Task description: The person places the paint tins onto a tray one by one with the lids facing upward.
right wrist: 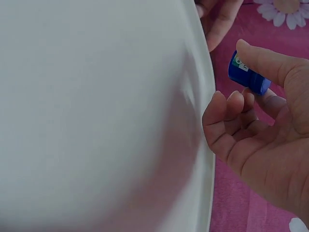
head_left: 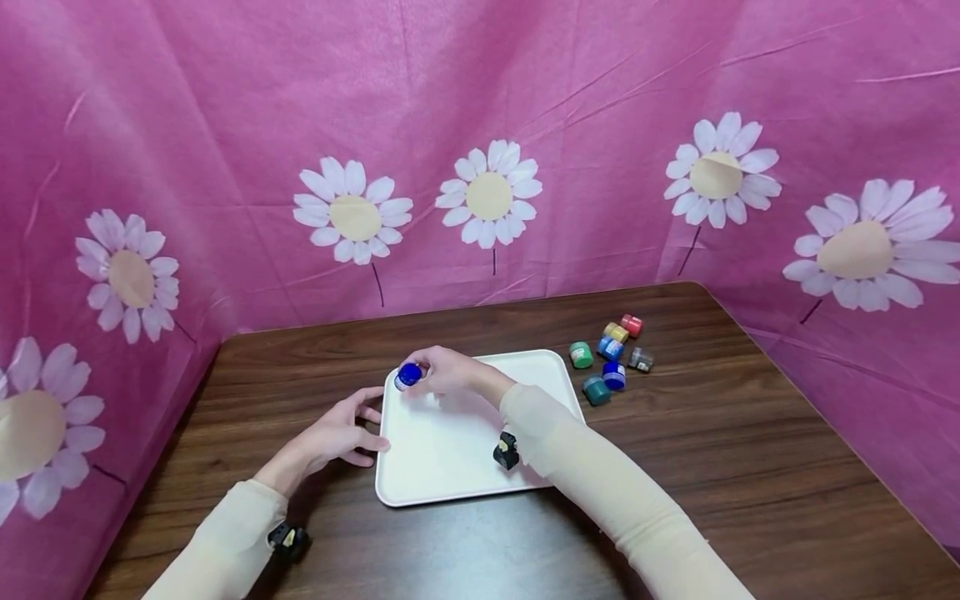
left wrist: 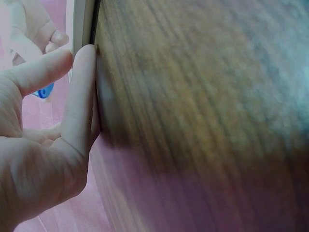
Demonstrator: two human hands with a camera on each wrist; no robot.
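A small paint jar with a dark blue lid [head_left: 408, 376] is pinched between the thumb and fingers of my right hand [head_left: 450, 372], over the far left corner of the white tray [head_left: 465, 450]. In the right wrist view the blue jar [right wrist: 247, 72] lies tilted between thumb and fingertips, part of its label showing. My left hand [head_left: 341, 433] is beside the tray's left edge, its thumb tip at the rim. The left wrist view shows extended fingers [left wrist: 79, 96] against the tray's side [left wrist: 83, 21].
Right of the tray, on the wooden table [head_left: 750, 467], several paint jars lie in a loose group, among them a green jar [head_left: 581, 355], a teal jar [head_left: 596, 390], a yellow jar [head_left: 616, 332] and a red jar [head_left: 632, 325]. A pink flowered cloth [head_left: 600, 75] hangs around the table.
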